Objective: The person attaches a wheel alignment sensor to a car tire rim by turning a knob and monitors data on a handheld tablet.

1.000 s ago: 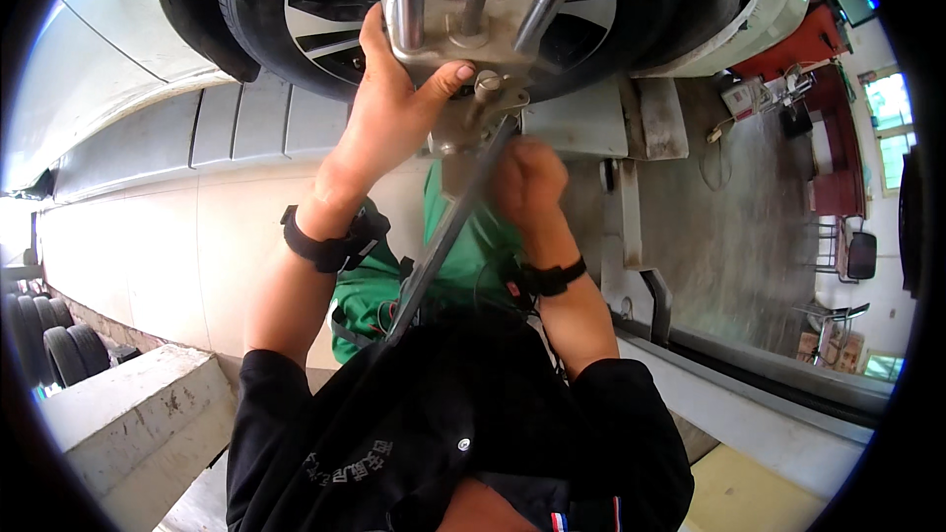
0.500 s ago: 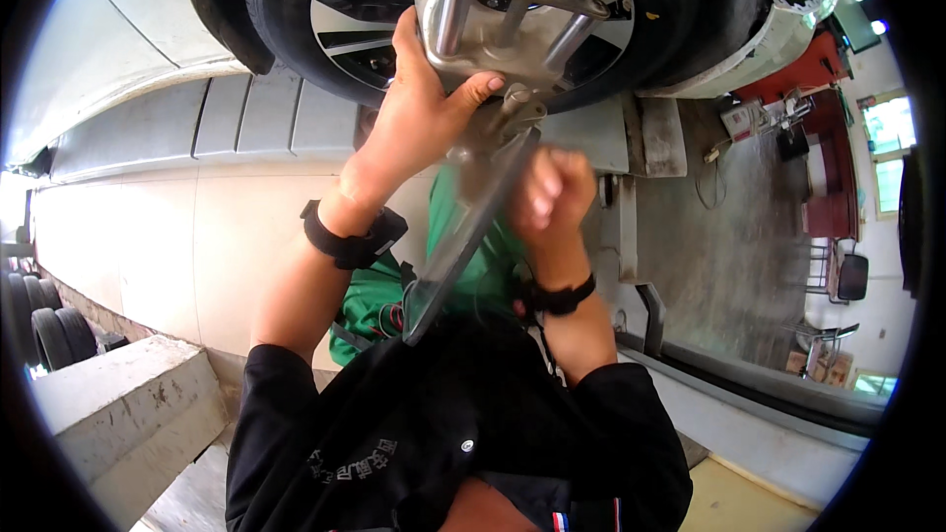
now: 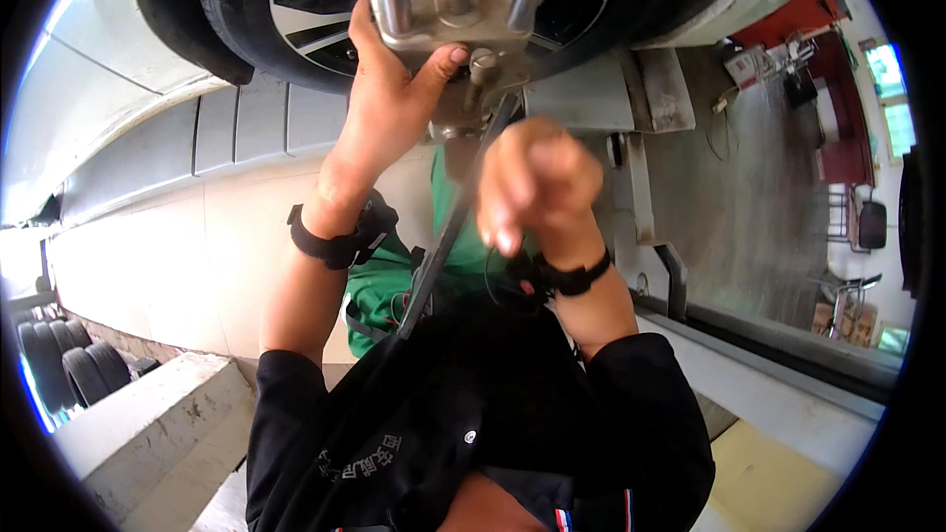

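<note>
A silver metal wheel clamp (image 3: pixel 439 28), with two polished guide rods and a threaded screw, stands in front of the car wheel (image 3: pixel 320 22). My left hand (image 3: pixel 392 99) grips the lower left edge of the clamp, thumb across its near face and fingers partly hidden behind it. Below the clamp hangs a flat dark plate (image 3: pixel 441 248), seen nearly edge-on and reaching toward my chest. Just right of this plate is my right hand (image 3: pixel 542 182), fingers bent and smeared by motion. Whether it touches or holds anything cannot be made out.
Pale car bodywork (image 3: pixel 94 79) surrounds the wheel. A grey platform (image 3: pixel 261 123) runs beneath the tyre. Stacked tyres (image 3: pixel 94 371) and a white beam (image 3: pixel 163 424) are at the lower left. A red cabinet (image 3: pixel 788 15) and chairs (image 3: pixel 871 225) stand far right.
The clamp and wheel sit higher and further left in view. My left hand stays on the clamp. My right hand has moved slightly nearer to me, and the plate appears more edge-on.
</note>
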Tool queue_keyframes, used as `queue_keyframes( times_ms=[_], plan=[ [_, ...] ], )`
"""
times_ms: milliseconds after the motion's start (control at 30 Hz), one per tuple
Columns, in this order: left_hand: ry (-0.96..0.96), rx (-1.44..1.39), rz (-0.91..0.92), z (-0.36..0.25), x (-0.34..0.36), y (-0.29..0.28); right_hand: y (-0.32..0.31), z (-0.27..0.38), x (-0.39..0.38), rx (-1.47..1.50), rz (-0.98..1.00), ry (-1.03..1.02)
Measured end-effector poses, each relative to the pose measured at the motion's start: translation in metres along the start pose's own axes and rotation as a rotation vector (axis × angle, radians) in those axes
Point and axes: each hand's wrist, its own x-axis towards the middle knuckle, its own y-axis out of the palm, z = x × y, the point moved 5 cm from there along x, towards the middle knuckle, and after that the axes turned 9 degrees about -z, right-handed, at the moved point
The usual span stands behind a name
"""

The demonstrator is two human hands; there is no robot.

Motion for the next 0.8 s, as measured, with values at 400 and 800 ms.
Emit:
queue_keyframes(
  times_ms=[400,800],
  plan=[
    [0.087,0.179,0.021,0.001,-0.006,0.008,-0.076,-0.127,-0.054,-0.427,0.048,0.323],
    [0.071,0.178,0.012,-0.002,-0.006,0.010,-0.070,-0.097,-0.038,-0.025,0.069,0.140]
  ],
)
